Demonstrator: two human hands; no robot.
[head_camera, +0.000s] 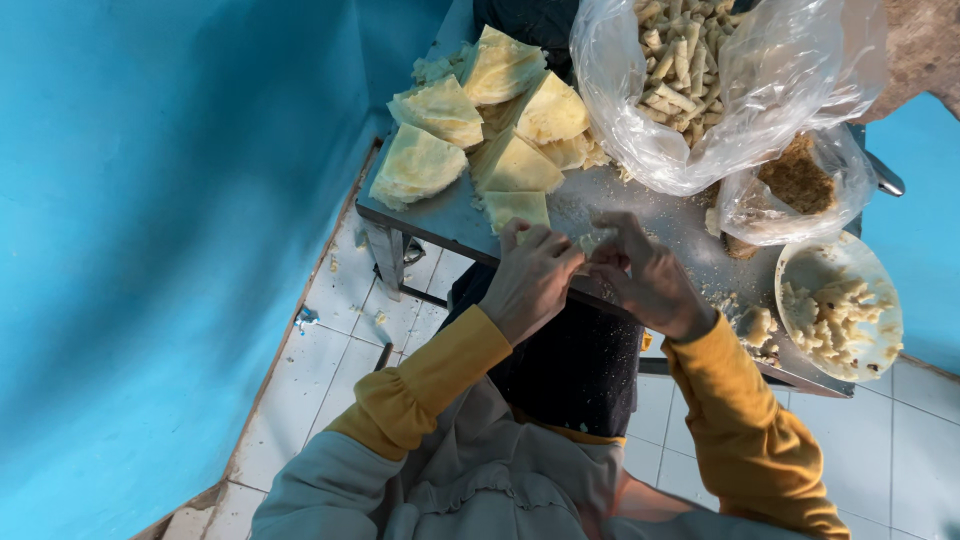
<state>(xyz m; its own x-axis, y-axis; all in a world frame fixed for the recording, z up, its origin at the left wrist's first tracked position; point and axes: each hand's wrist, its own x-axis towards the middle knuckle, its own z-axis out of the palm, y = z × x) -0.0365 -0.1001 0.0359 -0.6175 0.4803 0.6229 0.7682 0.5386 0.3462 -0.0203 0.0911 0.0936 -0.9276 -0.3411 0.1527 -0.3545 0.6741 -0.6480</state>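
Midway, roughly: left hand (530, 280) and right hand (648, 280) pinch one wrapper roll (594, 240) between fingertips, folded wrappers (470, 125) stacked just beyond, finished rolls (680, 60) bagged beyond-right, filling plate (880, 290) still part full.

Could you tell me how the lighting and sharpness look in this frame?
Head view: soft, even light with a blue cast from the walls; mild glare on the clear plastic bag; left hand and right hand reasonably sharp; edges bend from wide-angle distortion.
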